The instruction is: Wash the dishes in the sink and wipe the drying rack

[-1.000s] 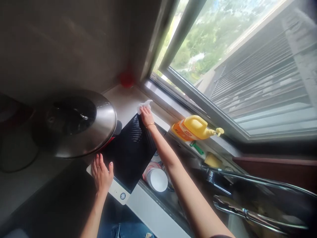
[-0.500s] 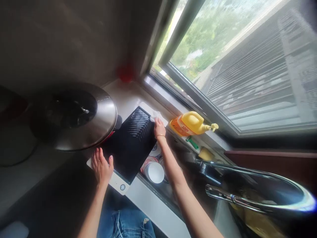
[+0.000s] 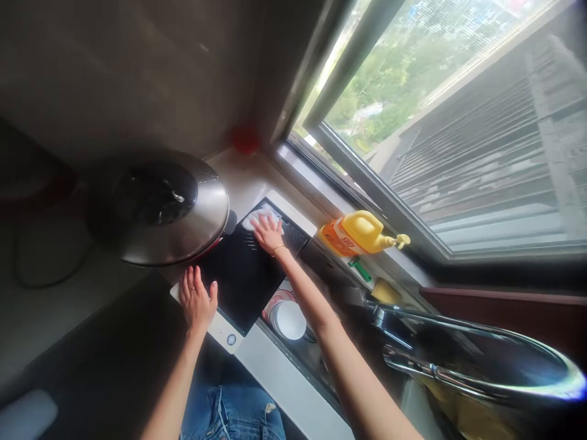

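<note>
A black induction cooktop (image 3: 243, 278) with a white rim lies on the counter by the window. My right hand (image 3: 267, 234) presses a white cloth (image 3: 255, 218) flat on the cooktop's far end, fingers spread over it. On the cooktop's near left corner rests my left hand (image 3: 197, 300), fingers stretched out and holding nothing. A large steel pot lid (image 3: 165, 208) covers a pot standing on the left part of the cooktop.
A yellow and orange detergent bottle (image 3: 360, 233) lies on the window ledge, with a green brush (image 3: 359, 269) and a yellow sponge (image 3: 385, 292) beside it. The sink holds white bowls (image 3: 288, 318). A chrome faucet (image 3: 458, 360) curves at the right. A red object (image 3: 246, 139) sits in the corner.
My right hand has slid the cloth from the cooktop's right far edge leftward onto its far end near the lid. My left hand has stayed on the near corner.
</note>
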